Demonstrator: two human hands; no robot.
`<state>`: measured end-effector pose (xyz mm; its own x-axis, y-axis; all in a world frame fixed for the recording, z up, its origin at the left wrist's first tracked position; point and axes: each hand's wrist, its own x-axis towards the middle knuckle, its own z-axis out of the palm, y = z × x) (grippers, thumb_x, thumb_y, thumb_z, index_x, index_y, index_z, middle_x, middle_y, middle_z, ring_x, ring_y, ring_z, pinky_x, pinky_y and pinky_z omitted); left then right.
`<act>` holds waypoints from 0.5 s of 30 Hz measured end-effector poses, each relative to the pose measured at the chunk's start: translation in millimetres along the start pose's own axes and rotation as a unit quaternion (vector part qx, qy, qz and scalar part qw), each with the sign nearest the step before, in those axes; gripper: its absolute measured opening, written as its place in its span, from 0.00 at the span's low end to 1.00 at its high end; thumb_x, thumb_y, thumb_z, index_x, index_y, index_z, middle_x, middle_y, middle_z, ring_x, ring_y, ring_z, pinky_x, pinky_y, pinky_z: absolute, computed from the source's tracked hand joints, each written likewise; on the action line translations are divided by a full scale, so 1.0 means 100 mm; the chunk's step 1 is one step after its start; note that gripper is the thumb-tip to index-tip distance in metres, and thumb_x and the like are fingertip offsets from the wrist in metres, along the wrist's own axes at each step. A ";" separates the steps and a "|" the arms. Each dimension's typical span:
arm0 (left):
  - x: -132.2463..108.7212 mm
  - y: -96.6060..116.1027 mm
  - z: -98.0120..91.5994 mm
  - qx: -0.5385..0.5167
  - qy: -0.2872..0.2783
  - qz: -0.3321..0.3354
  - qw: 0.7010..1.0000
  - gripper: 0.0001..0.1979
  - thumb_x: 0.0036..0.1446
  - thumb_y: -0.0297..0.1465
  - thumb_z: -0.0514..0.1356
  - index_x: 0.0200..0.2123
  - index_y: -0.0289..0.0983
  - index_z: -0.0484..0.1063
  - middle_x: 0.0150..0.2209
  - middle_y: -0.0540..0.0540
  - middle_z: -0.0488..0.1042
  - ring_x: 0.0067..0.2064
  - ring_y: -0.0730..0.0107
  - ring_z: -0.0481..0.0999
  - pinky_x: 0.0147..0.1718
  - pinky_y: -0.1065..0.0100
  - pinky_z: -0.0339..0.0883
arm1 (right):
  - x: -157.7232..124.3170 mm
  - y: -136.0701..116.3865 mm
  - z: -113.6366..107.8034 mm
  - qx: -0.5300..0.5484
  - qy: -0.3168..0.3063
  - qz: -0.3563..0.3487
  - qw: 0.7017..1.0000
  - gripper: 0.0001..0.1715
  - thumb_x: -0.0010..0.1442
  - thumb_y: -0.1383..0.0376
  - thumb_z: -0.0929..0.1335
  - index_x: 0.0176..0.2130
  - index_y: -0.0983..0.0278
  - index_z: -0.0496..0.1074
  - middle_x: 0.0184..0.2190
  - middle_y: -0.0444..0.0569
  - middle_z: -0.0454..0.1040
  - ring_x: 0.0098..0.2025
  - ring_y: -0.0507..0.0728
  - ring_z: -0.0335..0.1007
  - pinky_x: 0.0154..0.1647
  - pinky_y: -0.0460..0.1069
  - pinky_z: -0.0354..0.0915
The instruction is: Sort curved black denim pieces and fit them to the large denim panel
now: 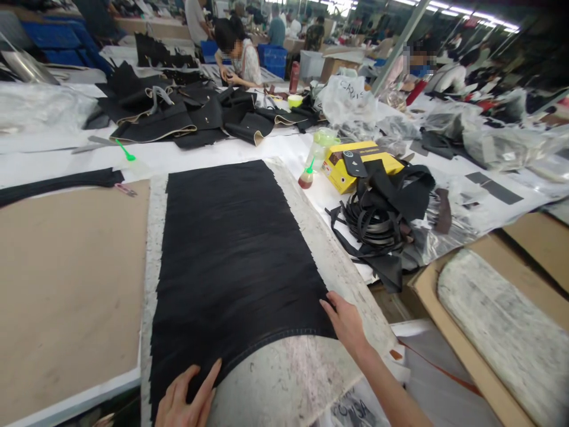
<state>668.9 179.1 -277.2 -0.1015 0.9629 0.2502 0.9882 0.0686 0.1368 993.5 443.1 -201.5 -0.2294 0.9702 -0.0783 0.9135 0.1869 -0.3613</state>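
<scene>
A large black sheet of fabric or leather-like material (226, 237) lies flat on a worn whitish board (338, 261). Its side edges are ragged, and a curved, stitched-looking hem (284, 333) runs along its near side. My left hand (186, 397) rests on the near left corner of the sheet, fingers spread, one fingertip by the curved edge. At the right edge, near the other corner, my right hand (347, 323) touches the sheet with its fingertips, thumb and forefinger a little apart. Below the curve the bare board shows.
A tan board (71, 284) lies to the left, with small pink-handled snips (125, 190) at its corner. Beyond are a glue bottle with a green nozzle (306, 178), a yellow box (360, 163), coiled black strips (371, 222) and piled black pieces (191, 112). A co-worker (240, 56) sits opposite.
</scene>
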 end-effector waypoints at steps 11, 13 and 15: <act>0.02 0.03 0.03 0.025 -0.001 -0.010 1.000 0.28 0.59 0.32 0.55 0.62 0.56 0.58 0.47 0.43 0.72 0.46 0.63 0.72 0.41 0.65 0.70 | -0.09 -0.07 0.10 -0.059 0.091 -0.022 0.994 0.12 0.66 0.56 0.59 0.42 0.61 0.63 0.40 0.50 0.71 0.44 0.61 0.67 0.44 0.56 0.57; 0.03 0.04 0.04 0.032 0.010 -0.003 0.999 0.28 0.59 0.31 0.55 0.62 0.55 0.59 0.46 0.43 0.72 0.45 0.63 0.73 0.40 0.65 0.69 | -0.09 -0.05 0.12 -0.061 0.102 -0.031 0.992 0.12 0.67 0.57 0.59 0.43 0.61 0.63 0.40 0.50 0.70 0.44 0.60 0.67 0.44 0.55 0.58; 0.03 0.06 0.05 0.035 0.018 -0.003 0.999 0.28 0.59 0.31 0.56 0.62 0.53 0.59 0.46 0.42 0.71 0.45 0.62 0.72 0.40 0.64 0.69 | -0.09 -0.04 0.12 -0.064 0.113 -0.036 0.991 0.12 0.67 0.57 0.59 0.44 0.62 0.64 0.41 0.51 0.70 0.45 0.60 0.66 0.44 0.55 0.58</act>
<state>674.9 183.7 -280.0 -0.1103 0.9524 0.2842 0.9930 0.0936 0.0720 987.5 432.1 -210.9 -0.2281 0.9607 0.1582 0.9360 0.2611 -0.2360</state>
